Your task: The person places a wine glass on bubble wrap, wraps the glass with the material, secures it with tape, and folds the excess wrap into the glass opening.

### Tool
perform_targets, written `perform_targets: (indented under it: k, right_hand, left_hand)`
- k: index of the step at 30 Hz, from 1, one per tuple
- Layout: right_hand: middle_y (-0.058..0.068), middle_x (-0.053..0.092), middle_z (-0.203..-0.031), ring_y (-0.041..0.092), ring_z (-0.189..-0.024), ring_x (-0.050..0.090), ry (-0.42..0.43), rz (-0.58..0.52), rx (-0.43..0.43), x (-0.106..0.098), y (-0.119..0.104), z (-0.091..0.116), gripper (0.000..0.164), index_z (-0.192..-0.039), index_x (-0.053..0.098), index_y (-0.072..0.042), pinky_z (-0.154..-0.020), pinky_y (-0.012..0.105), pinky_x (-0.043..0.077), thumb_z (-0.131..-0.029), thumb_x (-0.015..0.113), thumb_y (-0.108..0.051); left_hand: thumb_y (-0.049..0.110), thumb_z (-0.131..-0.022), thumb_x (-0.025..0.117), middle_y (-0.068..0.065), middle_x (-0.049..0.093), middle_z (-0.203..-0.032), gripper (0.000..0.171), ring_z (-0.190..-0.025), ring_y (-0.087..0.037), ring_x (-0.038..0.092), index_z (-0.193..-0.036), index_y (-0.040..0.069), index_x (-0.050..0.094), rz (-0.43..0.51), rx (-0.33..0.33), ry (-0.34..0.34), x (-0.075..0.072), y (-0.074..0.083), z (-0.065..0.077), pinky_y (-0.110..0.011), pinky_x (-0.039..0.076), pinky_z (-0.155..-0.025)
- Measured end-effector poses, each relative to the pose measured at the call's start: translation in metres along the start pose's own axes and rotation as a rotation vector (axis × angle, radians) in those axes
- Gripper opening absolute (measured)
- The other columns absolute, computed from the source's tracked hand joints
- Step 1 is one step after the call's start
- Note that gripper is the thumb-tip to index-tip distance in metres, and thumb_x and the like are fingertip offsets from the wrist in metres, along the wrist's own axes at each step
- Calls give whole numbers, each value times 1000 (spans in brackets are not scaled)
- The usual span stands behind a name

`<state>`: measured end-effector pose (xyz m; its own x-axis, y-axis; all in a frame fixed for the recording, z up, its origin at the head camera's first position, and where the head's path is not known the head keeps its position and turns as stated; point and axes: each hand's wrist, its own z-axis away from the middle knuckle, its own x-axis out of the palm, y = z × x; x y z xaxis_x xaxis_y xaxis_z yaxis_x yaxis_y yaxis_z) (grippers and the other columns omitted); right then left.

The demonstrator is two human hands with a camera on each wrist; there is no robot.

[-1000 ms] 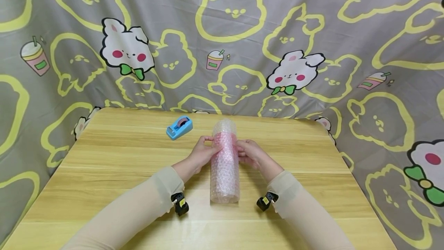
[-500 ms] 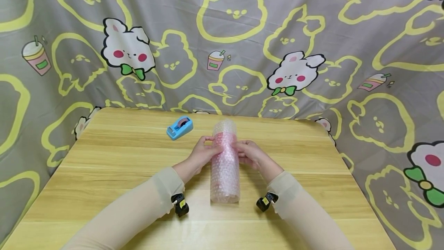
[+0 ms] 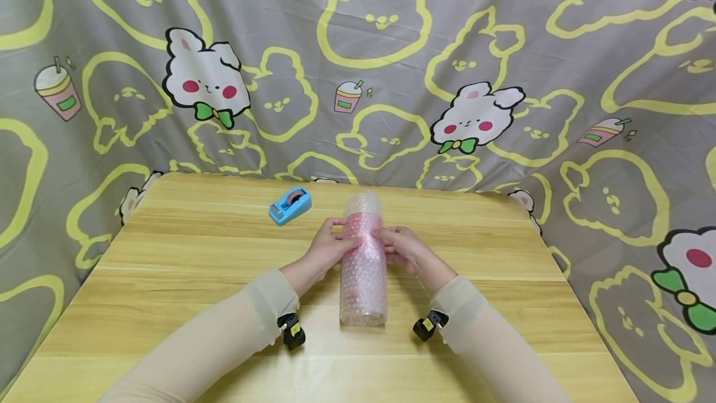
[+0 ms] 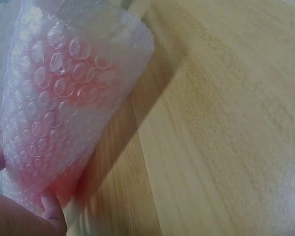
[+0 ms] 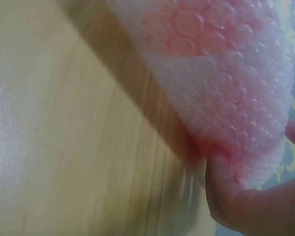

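Observation:
A cylindrical bundle of clear bubble wrap [image 3: 363,285] is at the middle of the table, with something pink showing through its layers. My left hand [image 3: 324,249] grips its left side near the far half, thumb lying on the wrap. On the opposite side my right hand [image 3: 407,250] holds it at about the same height. Both wrist views show thumb and fingers pressed around the bubbled film, and a pink-red patch under it. What the wrap encloses is hidden.
Behind and left of the bundle stands a blue tape dispenser [image 3: 289,205] with a tape roll in it. The wooden table [image 3: 196,254] ends at a grey patterned curtain [image 3: 279,36] at the back and sides.
My left thumb has shifted slightly further over the wrap, and the film between the hands has turned a little. Otherwise both hands keep their places; the dispenser has not moved.

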<state>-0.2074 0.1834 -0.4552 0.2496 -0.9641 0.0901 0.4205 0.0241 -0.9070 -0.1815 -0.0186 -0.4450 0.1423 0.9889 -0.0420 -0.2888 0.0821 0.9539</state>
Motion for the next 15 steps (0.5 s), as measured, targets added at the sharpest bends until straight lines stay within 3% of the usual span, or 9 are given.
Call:
perform_targets:
  k: [4, 11, 15]
  right_hand:
    - [3, 70, -85, 13, -79, 68, -4, 9, -7, -2, 3, -2, 24, -100, 64, -6, -76, 30, 58, -90, 73, -27]
    - [5, 70, -85, 14, -80, 68, -16, 16, -38, 4, -3, 5, 30, -103, 64, 0, -75, 30, 58, -89, 72, -26]
    - [6, 71, -86, 15, -80, 69, -2, 4, -5, -3, 5, -6, 26, -101, 65, -3, -76, 31, 59, -88, 73, -24]
  left_hand:
    - [16, -90, 76, -19, 57, -119, 58, -100, -30, 63, -138, 10, 44, 1, -4, 0, 1, 0, 0, -38, 57, -77]
    - [15, -89, 76, -18, 57, -119, 59, -101, -30, 63, -138, 10, 44, -12, 6, 11, 3, 0, 0, -39, 57, -79]
    - [15, -89, 77, -18, 58, -118, 61, -101, -30, 63, -139, 10, 42, -24, 11, 23, 4, 0, -1, -38, 57, -82]
